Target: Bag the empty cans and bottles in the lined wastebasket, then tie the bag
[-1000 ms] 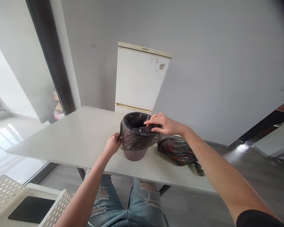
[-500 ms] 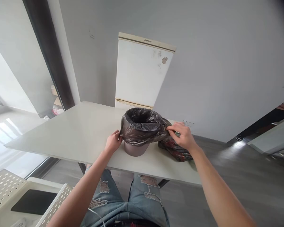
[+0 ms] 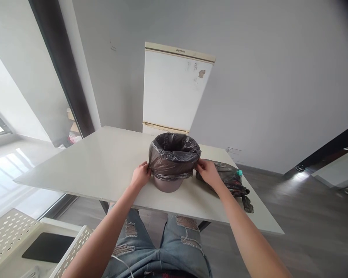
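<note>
A small round trash can [image 3: 167, 185] stands upright on the white table. Over its rim is a dark, thin garbage bag [image 3: 174, 166], folded down around the outside, with its mouth wide open. My left hand [image 3: 141, 174] pinches the bag's hanging edge at the left side. At the right side, my right hand [image 3: 208, 170] grips the same edge, its fingertips partly behind the bag. A filled dark plastic bag [image 3: 230, 175], knotted at one end, lies to the right, partly behind my right forearm; something turquoise pokes out of it.
The white table [image 3: 104, 162] reaches far to the left. Behind it stands a white refrigerator [image 3: 172, 85] against the grey wall. At lower left is a cream perforated cart [image 3: 10, 235] holding a flat black item [image 3: 48, 247].
My right hand has moved left and inward, from the stretched-out bag edge to the can's side. The bag's right side now lies close around the can. My left hand stays in place.
</note>
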{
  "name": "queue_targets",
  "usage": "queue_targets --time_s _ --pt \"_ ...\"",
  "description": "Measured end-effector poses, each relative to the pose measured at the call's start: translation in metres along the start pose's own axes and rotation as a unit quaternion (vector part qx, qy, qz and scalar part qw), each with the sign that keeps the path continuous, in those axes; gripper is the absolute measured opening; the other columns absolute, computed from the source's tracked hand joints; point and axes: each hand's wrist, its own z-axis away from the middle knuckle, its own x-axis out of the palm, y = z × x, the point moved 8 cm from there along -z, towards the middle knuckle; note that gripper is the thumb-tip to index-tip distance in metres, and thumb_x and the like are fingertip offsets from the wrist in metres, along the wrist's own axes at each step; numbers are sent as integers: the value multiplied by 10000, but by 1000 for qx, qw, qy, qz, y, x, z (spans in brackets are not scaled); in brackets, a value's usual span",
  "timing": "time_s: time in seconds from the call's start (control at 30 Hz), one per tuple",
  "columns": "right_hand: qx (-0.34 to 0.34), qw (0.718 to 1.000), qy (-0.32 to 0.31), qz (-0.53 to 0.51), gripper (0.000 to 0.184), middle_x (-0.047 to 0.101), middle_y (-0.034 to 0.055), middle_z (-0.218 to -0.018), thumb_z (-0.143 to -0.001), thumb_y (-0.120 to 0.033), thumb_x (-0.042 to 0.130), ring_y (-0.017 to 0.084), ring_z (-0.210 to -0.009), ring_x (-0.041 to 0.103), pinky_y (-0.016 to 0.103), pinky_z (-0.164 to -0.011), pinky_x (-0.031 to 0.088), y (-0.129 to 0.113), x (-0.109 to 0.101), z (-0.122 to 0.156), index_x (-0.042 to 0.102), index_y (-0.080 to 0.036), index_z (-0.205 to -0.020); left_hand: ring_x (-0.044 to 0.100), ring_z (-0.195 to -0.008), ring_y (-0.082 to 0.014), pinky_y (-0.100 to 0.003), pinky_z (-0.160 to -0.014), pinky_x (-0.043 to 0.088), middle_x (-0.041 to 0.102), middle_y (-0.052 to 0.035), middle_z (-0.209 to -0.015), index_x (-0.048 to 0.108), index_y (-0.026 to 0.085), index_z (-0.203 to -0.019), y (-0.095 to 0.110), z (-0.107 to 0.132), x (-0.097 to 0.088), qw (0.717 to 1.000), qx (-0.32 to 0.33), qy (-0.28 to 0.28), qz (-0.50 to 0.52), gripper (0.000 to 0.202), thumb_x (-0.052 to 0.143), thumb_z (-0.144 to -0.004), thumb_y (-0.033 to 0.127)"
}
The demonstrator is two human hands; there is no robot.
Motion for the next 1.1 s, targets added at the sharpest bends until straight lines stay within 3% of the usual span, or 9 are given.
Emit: queue_targets --time_s 0.13,0.2,0.27,0.37,0.47,0.63,0.8,1.1 --pt "4 997 81 11 251 705 35 -786 -957 -272 489 223 -701 635 345 -704 489 -14 -34 5 733 -218 -985 703 -904 -255 -327 -700 433 709 -83 -1048 653 222 -929 5 1 3 1000 13 -14 -7 201 466 -946 150" --pt "-44 989 142 18 263 722 60 -853 -1010 -328 491 235 -724 641 373 -718 515 -37 -49 12 729 -224 -1050 710 -930 -266 -332 -708 438 716 -83 -1073 660 228 -988 6 2 5 1000 18 -24 -9 210 472 -940 148" --pt "-133 971 198 34 265 745 107 -1039 -1039 -359 500 280 -918 691 432 -851 561 -71 -57 24 712 -232 -1135 716 -957 -277 -339 -718 446 720 -85 -1113 657 233 -1055 7 2 8 999 26 -34 -7 224 475 -945 160" --pt "-266 946 158 101 392 648 149 -1414 -1042 -387 566 345 -1329 602 543 -1119 505 -122 -39 38 589 -257 -1411 723 -988 -296 -355 -710 449 708 -106 -1236 616 230 -1235 6 2 13 998 38 -46 -11 313 453 -972 188" --pt "-322 924 64 199 522 626 145 -1439 -1052 -405 592 341 -1345 588 588 -1221 410 -147 -5 42 452 -266 -1535 729 -1000 -305 -360 -694 444 679 -131 -1325 552 223 -1372 6 2 17 997 43 -63 -25 401 433 -990 200" --pt "-320 909 55 260 333 659 110 -1108 -1058 -356 582 317 -1050 621 560 -1065 465 -144 12 37 541 -247 -1370 736 -983 -306 -359 -676 443 647 -154 -1347 511 220 -1432 5 3 20 996 43 -68 -30 422 399 -1025 230" --pt "-322 907 50 266 348 617 116 -1127 -1049 -340 578 320 -1057 586 552 -1041 457 -142 13 37 510 -244 -1376 732 -986 -295 -349 -694 457 658 -144 -1264 545 223 -1344 2 1 22 996 30 -68 -39 339 430 -1025 227" --pt "-316 907 60 272 468 568 146 -1220 -1046 -350 584 340 -1177 578 673 -1225 346 -142 19 42 408 -230 -1464 725 -931 -277 -351 -684 449 648 -131 -1191 615 201 -1191 4 3 24 993 37 -84 -79 254 423 -1025 207"
